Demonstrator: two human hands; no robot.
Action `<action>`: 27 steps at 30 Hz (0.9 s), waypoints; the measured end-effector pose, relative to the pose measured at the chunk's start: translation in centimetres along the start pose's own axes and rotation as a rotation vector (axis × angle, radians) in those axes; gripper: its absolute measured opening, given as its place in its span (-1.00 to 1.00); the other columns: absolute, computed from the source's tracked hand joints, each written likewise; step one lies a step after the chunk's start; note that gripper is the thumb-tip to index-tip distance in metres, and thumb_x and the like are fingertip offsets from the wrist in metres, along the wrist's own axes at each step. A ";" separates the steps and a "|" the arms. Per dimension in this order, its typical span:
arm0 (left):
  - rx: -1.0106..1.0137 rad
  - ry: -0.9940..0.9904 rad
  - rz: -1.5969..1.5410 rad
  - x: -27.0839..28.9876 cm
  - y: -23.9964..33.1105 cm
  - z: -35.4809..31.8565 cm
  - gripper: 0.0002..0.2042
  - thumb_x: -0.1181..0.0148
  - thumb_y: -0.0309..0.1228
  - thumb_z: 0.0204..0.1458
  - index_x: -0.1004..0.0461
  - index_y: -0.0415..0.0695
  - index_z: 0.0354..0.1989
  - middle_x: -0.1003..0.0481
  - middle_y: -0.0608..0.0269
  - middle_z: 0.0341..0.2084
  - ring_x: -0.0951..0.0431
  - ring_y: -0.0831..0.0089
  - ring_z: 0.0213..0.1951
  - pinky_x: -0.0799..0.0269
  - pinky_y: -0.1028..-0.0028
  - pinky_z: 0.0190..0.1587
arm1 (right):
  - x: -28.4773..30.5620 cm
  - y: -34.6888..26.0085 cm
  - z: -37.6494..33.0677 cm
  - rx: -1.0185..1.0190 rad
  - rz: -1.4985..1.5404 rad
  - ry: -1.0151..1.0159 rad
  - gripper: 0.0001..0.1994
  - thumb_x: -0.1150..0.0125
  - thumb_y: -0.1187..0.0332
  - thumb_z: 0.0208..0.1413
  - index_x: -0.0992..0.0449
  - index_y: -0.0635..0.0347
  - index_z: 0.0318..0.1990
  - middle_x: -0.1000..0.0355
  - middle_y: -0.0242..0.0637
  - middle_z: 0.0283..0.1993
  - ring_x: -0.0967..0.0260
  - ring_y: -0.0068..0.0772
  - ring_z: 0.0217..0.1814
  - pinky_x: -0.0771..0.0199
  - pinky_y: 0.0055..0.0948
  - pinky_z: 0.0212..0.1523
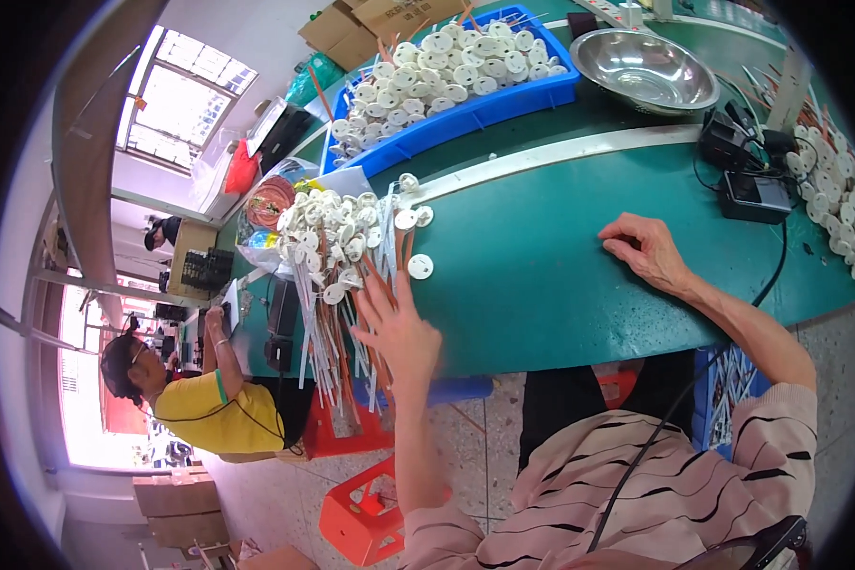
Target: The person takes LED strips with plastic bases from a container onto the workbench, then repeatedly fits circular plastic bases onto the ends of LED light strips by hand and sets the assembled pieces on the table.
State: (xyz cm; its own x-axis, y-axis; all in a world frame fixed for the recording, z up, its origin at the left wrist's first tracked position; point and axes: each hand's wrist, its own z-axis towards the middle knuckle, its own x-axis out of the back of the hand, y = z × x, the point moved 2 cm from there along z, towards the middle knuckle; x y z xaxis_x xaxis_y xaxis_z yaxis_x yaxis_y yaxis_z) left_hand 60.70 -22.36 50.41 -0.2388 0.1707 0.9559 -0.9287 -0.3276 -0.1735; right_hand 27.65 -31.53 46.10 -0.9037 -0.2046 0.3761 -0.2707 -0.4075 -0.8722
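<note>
Both hands open: left hand (396, 328) on wired discs (337, 249), right hand (642, 249) flat on table (551, 275).

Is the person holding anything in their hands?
No, nothing is held. The left hand lies flat and open on the bundle of wires with white discs. The right hand rests on the bare green table, fingers curled, gripping nothing.
</note>
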 end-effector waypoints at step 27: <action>-0.647 -0.139 -1.098 5.3 8.5 0.9 -0.76 -0.18 -0.59 -0.16 -0.50 -0.28 -0.24 -0.53 0.02 -0.29 -0.55 0.21 -0.25 -0.42 0.38 -0.17 | -18.9 -3.3 18.5 0.410 -0.358 -0.185 -0.50 -0.17 0.35 -0.08 -0.29 0.00 0.10 -0.33 -0.25 0.01 -0.29 -0.07 0.06 -0.42 -0.18 -0.06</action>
State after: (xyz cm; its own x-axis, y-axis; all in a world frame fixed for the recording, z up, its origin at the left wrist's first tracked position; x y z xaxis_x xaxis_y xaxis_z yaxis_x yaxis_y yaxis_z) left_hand 51.85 -25.10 54.19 0.7320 -0.0482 0.6796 -0.5957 0.4387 0.6728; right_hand 51.73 -42.77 47.67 -0.6964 -0.1271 0.7063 -0.3652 -0.7845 -0.5012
